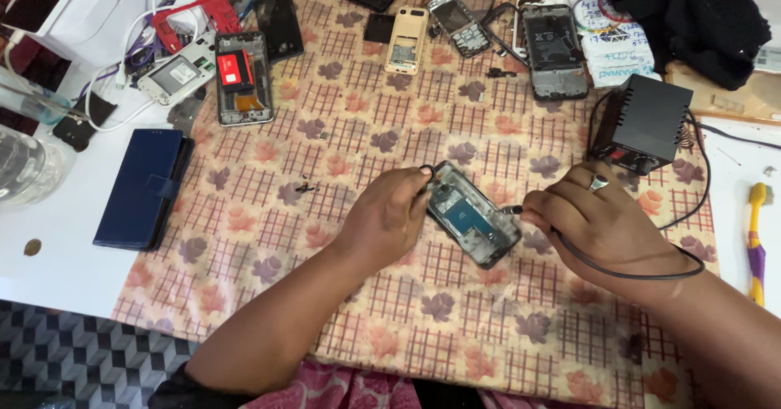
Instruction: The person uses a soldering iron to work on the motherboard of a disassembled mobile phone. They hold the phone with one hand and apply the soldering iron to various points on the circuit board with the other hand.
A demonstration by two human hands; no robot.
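Head view: leaf-patterned cloth (342, 124) over a white table, littered with phone parts | left hand (390, 218) curled around the opened phone (472, 214) at mid-cloth, steadying its near end | right hand (590, 214) closed on a corded tool (511, 210) — tip at the phone's edge | black power box (643, 120) behind — blue wallet case (142, 188) far left.

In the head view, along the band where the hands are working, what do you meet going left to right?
Dark blue wallet case → left hand → opened phone → right hand, gripping a corded tool → toothbrush with a yellow and purple handle at the right edge.
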